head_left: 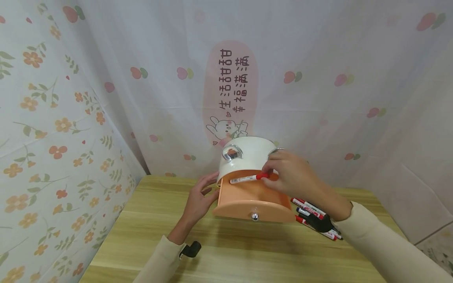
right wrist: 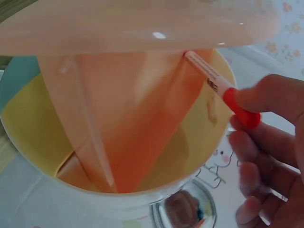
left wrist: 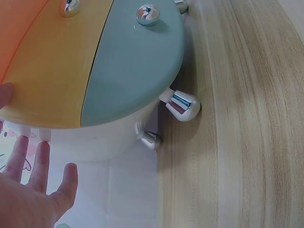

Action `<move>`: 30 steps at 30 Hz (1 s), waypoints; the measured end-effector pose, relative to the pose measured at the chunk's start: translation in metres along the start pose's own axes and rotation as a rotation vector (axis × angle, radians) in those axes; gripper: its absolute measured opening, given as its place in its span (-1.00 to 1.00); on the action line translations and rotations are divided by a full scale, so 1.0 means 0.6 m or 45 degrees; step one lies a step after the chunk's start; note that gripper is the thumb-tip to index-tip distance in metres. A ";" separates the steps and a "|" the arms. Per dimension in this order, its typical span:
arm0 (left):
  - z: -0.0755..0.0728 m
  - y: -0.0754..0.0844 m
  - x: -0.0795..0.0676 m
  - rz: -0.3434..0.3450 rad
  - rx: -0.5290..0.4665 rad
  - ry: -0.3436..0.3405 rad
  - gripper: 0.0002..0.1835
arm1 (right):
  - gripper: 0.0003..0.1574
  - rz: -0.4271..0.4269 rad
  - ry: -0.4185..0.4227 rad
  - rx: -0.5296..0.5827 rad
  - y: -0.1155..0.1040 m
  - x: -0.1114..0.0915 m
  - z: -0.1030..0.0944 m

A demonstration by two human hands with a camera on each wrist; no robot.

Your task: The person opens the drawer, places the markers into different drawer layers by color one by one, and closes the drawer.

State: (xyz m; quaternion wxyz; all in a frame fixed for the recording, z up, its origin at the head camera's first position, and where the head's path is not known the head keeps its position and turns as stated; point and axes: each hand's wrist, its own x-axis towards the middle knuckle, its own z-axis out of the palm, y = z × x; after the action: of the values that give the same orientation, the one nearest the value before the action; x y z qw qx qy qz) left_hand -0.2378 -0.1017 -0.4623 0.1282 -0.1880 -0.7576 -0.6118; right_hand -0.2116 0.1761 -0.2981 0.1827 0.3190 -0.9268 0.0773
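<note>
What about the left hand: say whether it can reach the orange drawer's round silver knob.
Probably yes: the left hand seems empty beside the orange drawer, and nothing visible blocks the round silver knob.

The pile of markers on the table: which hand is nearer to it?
Right. The right hand, pinching another marker, is above the orange drawer, on the same side as the pile; the left hand is at the drawer's opposite side, farther away.

Orange drawer (head_left: 233,209): glossy, plastic-looking. White cabinet body (head_left: 255,151): same gloss. Near knob (head_left: 255,216): mirror-bright, metal-like. Marker (head_left: 244,179): smooth, plastic-looking. Table (head_left: 148,224): wood-grained, faint sheen. Far curtain (head_left: 311,106): matt cloth, softly creased. Right sleeve (head_left: 385,241): matt, soft cloth.
</note>
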 end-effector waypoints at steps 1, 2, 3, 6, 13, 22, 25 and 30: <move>0.000 0.000 0.000 -0.003 0.003 0.002 -0.43 | -0.86 -0.004 -0.038 -0.016 -0.004 0.002 -0.002; 0.001 0.001 0.000 -0.005 0.005 0.004 -0.43 | -0.85 -0.007 -0.078 -0.032 -0.008 0.004 -0.004; 0.001 0.001 0.000 -0.006 0.006 0.007 -0.43 | -0.84 -0.013 -0.118 -0.051 -0.011 0.006 -0.005; 0.003 0.000 0.001 -0.009 0.006 0.012 -0.43 | -0.84 -0.022 -0.236 -0.092 -0.023 0.010 -0.007; 0.001 0.001 0.001 -0.003 -0.009 0.005 -0.43 | -0.80 0.003 -0.391 -0.080 -0.033 0.010 0.000; -0.001 -0.002 0.001 0.004 0.008 -0.002 -0.45 | -0.81 0.036 -0.478 0.039 -0.029 0.009 0.004; 0.000 -0.001 0.001 0.003 0.015 -0.008 -0.45 | -0.82 0.046 -0.504 0.077 -0.026 0.010 0.005; -0.001 0.000 0.000 0.008 0.003 -0.010 -0.45 | -0.86 0.063 -0.546 0.152 -0.023 0.012 0.009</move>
State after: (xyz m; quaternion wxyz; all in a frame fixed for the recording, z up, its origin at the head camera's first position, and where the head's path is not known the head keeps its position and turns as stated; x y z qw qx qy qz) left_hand -0.2377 -0.1021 -0.4619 0.1273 -0.1927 -0.7583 -0.6096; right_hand -0.2099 0.1601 -0.3001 -0.0397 0.3155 -0.9457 0.0670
